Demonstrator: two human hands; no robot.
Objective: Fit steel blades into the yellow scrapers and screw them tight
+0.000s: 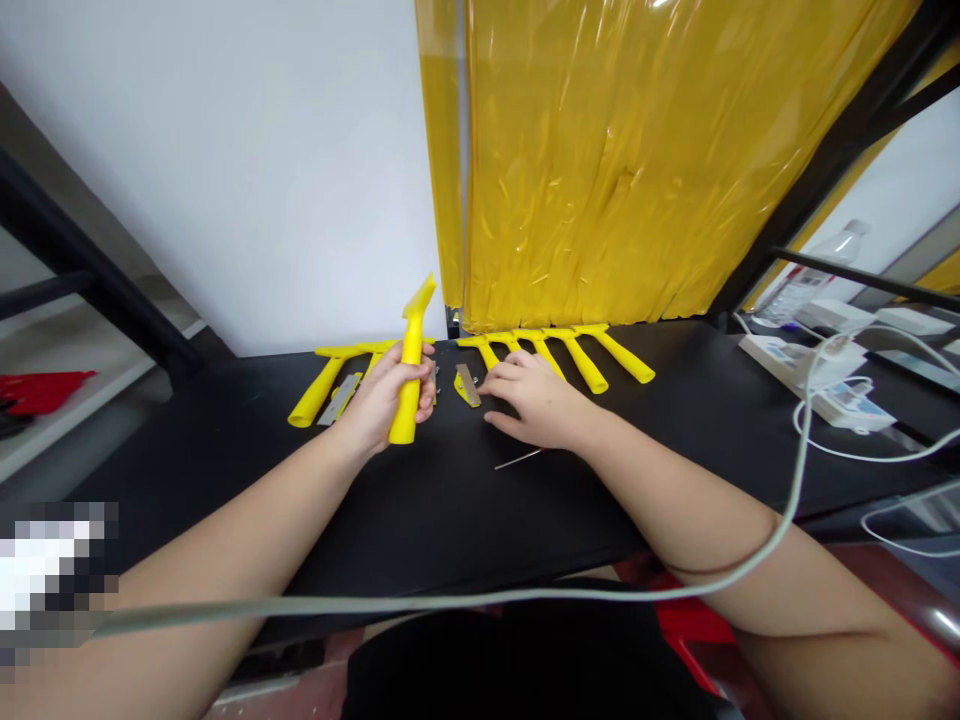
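Note:
My left hand is wrapped round a yellow plastic scraper handle, held upright with its wide, flared head at the top. My right hand hovers low over the black table, palm down and fingers apart. Its fingertips are at the edge of a small metal blade plate with a yellow piece; whether they touch it I cannot tell. Beneath the right hand a thin metal shaft sticks out, its other end hidden. Another grey blade plate lies left of my left hand.
Several yellow handles lie along the back, a row on the right and others on the left. A white cable crosses in front of my forearms. White power strips and a plastic bottle stand at the right.

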